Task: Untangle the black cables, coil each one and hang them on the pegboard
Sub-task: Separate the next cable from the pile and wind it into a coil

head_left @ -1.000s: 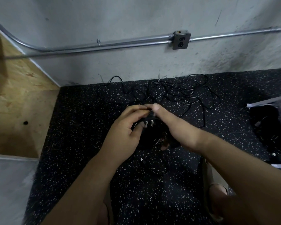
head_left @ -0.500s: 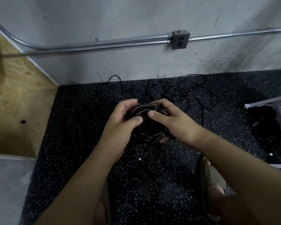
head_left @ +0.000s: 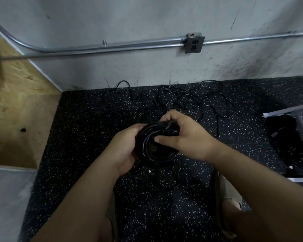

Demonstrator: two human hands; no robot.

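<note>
The coiled cable [head_left: 153, 151] was held above the floor [head_left: 87, 119]: the left hand [head_left: 124, 151] gripped its side with curled fingers [head_left: 136, 128], the right hand [head_left: 185, 137] pinched its top; loose cables [head_left: 191, 100] lay tangled beyond

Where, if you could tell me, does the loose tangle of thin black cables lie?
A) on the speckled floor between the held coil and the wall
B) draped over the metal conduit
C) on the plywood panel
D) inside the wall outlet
A: the tangle lies on the speckled floor beyond the coil that the left hand and right hand grip, just short of the wall.
</note>
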